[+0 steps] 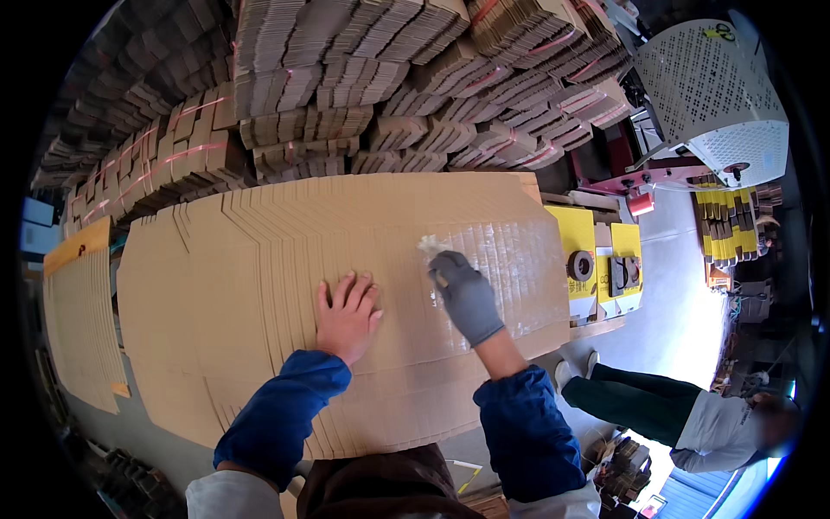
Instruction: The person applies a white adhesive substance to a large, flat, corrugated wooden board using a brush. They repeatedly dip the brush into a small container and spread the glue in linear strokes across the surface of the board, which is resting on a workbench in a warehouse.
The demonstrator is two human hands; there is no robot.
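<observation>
Overlapping flat cardboard sheets [190, 285] lie fanned out in front of me, their edges stepped in close rows. My left hand [346, 320], bare, rests flat on the sheets with its fingers spread. In a grey glove, my right hand [467, 296] is closed around a brush whose whitish bristles [429, 245] show past the fingers; most of its handle is hidden. Those bristles are at the sheets' surface, left of a wet, shiny white film [510, 268] that covers the stepped edges on the right.
Bundled cardboard stacks [346, 86] rise behind the sheets. To the right are yellow-and-white boxes [571, 233] with a dark tape roll [581, 265] and a machine with a perforated guard [709, 78]. Another person [640, 402] stands at the lower right. More sheets [82, 311] lie far left.
</observation>
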